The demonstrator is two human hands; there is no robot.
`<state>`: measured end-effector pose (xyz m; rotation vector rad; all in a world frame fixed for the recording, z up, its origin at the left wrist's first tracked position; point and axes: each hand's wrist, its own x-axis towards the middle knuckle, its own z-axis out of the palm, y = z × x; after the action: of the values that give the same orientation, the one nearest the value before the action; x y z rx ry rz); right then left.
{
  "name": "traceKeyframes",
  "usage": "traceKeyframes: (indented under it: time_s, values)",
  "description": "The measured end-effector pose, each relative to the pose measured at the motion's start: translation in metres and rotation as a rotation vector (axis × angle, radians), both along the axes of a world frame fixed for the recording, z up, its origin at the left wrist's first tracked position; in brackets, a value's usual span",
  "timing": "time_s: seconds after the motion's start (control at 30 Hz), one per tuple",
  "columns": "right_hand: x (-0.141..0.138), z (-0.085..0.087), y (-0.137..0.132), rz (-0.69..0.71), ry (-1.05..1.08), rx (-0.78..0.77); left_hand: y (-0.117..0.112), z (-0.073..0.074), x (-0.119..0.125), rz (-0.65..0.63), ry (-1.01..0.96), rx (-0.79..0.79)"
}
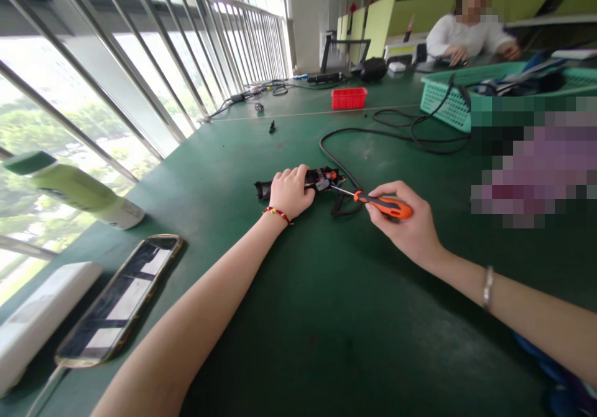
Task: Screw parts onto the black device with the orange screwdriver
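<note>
My left hand (pixel 291 191) is closed over a small black device (pixel 321 178) lying on the green table (pixel 326 317), pressing it down. A black end of the device sticks out left of my fingers, and red and orange parts show at its open right end. My right hand (pixel 403 221) grips an orange-handled screwdriver (pixel 385 204). Its thin metal tip reaches into the open end of the device. A black cable (pixel 396 135) runs from the device across the table toward the back right.
A phone (pixel 119 299) and a white box (pixel 37 320) lie at the near left beside a green-capped bottle (pixel 74 188). A red tray (pixel 349 98) and a teal basket (pixel 443 96) stand farther back. Another person (pixel 471 31) sits at the far end.
</note>
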<state>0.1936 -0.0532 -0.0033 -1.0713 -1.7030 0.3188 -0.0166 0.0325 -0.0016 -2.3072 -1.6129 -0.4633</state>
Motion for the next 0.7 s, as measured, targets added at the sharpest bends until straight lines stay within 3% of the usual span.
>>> traceKeyframes:
  time_s: [0.27,0.4,0.7]
  values:
    - [0.0042,-0.0017,0.0029,0.14,0.171,-0.158,-0.003,0.0012,0.0029,0.042,0.012,-0.01]
    - [0.0054,-0.004,0.0032,0.109,0.171,-0.184,-0.0041,0.002,0.0032,0.053,0.005,-0.021]
    - [0.0019,0.0004,0.0005,0.005,0.071,0.065,-0.0037,0.0018,0.0029,0.04,-0.011,-0.038]
